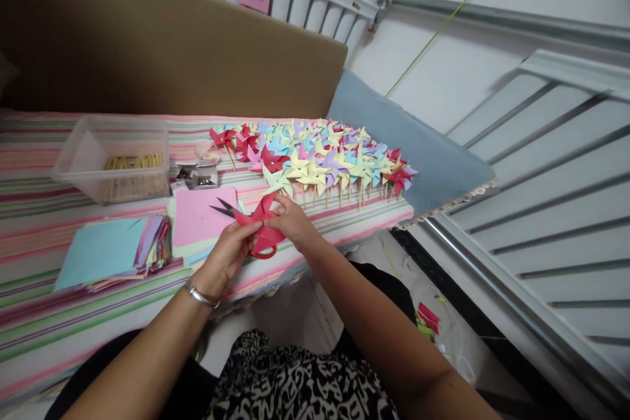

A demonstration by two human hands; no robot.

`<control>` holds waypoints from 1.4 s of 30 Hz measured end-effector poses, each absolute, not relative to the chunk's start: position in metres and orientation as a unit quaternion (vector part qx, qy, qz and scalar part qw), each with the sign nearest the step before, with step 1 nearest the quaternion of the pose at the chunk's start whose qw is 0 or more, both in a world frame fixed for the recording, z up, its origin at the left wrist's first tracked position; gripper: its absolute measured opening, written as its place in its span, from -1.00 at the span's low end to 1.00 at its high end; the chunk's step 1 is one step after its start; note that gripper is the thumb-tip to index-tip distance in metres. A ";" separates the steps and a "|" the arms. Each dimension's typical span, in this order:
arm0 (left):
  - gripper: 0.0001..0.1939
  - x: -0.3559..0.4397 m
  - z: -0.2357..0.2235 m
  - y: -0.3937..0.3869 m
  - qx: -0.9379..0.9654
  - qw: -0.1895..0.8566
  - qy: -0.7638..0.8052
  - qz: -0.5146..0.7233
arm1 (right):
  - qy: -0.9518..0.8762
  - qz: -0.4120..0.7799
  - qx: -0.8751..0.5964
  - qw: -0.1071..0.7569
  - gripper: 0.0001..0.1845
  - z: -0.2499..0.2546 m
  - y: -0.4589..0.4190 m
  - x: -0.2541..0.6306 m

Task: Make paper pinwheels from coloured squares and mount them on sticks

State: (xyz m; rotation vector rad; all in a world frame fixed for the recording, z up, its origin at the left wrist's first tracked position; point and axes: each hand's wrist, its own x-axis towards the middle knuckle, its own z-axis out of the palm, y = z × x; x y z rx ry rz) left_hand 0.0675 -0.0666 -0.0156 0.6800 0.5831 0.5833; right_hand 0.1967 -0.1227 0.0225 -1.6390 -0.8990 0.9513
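"Over the striped cloth (123,302), what is being held?"
"Red paper (266,206). The left hand (232,249) and the right hand (294,222) are both pinching it between them."
"Are scissors (228,210) showing too?"
"Yes, they are poking out from behind it."

This looks like a bedroom, in a home or dormitory. A striped sheet (34,325) covers a bed-like surface; slatted rails (546,226) rise behind and right of it, and blue fabric (428,147) borders its right end.
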 end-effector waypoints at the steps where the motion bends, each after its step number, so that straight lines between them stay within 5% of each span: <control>1: -0.78 0.068 -0.017 -0.066 0.317 0.859 0.283 0.285 | -0.354 0.417 -0.661 0.514 -0.52 0.023 -0.122 0.194; 8: -0.75 0.067 -0.018 -0.062 0.315 0.844 0.295 0.318 | -0.333 0.440 -0.650 0.523 -0.46 0.025 -0.119 0.188; 16: -0.76 0.059 -0.010 -0.046 0.276 0.822 0.342 0.361 | -0.625 0.039 -0.656 0.421 -0.59 0.023 -0.156 0.191; 20: -0.76 0.057 -0.011 -0.043 0.272 0.831 0.344 0.343 | -0.678 -0.042 -0.654 0.333 -0.59 0.015 -0.165 0.190; 27: -0.76 0.058 -0.013 -0.046 0.287 0.825 0.354 0.333 | -0.707 -0.073 -0.634 0.305 -0.85 0.019 -0.156 0.193; 42: -0.75 0.058 -0.010 -0.047 0.331 0.794 0.376 0.345 | -0.649 -0.048 -0.698 0.298 -0.86 0.018 -0.160 0.187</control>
